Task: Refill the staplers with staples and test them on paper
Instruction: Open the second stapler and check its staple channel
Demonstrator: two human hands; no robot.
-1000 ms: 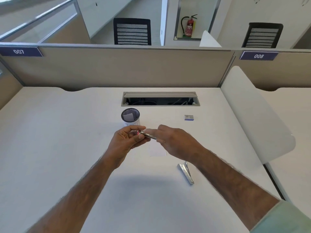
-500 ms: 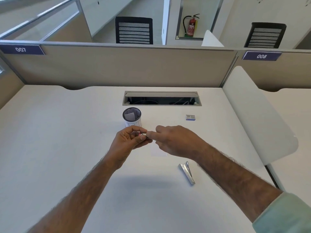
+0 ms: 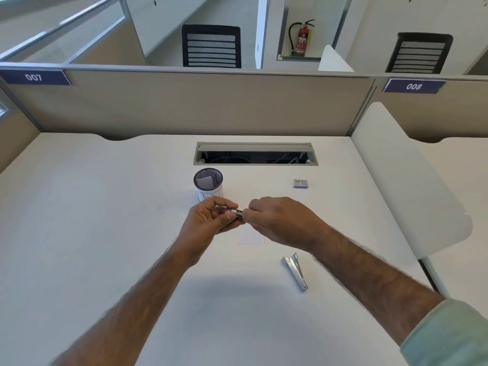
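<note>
Holding the small stapler (image 3: 233, 212) level above the surface (image 3: 105, 233) is the key to this step: the left hand (image 3: 208, 225) is closed around its body, and the right hand (image 3: 274, 223) pinches its metal end between fingertips. The step in hand appears to be loading or closing the staple channel; whether a strip is already inside cannot be told. Keep the left grip firm and steady, push in line with the channel, and avoid twisting, which could jam the strip. A sheet of paper (image 3: 250, 237) lies on the surface directly beneath the hands, ready for testing. A second stapler (image 3: 295, 272) lies nearer the person, to the right, apparently opened out. The staple box (image 3: 301, 183) sits well apart, toward the far right; its print is too small to read. Readable writing: partition labels "007" (image 3: 34, 77) and "008" (image 3: 413, 86). The mesh cup (image 3: 208, 184) carries lettering, partly hidden and illegible.
</note>
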